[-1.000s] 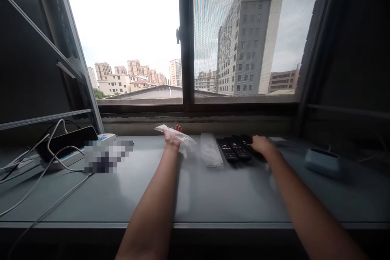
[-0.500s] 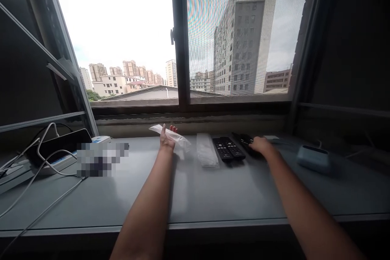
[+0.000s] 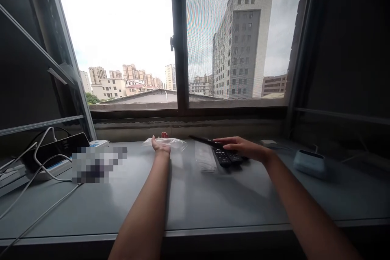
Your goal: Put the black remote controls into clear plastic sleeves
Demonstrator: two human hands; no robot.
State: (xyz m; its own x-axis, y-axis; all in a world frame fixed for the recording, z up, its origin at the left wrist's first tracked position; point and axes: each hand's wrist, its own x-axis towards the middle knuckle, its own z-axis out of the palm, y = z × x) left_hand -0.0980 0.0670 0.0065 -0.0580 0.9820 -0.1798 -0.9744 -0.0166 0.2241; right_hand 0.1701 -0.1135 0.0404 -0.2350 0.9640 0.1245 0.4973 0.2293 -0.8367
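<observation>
My left hand (image 3: 161,145) is palm up near the back of the desk, closed on a clear plastic bag (image 3: 176,143) that sticks out on both sides of it. In my right hand (image 3: 240,147) is a black remote control (image 3: 203,141), held above the desk with its far end pointing left. Below it, other black remotes (image 3: 222,158) lie side by side, partly covered by my right hand and the held remote. A stack of clear plastic bags (image 3: 205,160) lies just left of those remotes.
A light blue box-shaped device (image 3: 310,163) stands on the grey desk (image 3: 183,211) at the right. At the left are a dark phone or tablet (image 3: 70,142), white cables (image 3: 41,150) and a blurred patch. A window rises behind.
My right hand has lifted a remote from the right side and moved it left over the other remotes. My left hand and its bag have shifted slightly left. The view has tilted up a little.
</observation>
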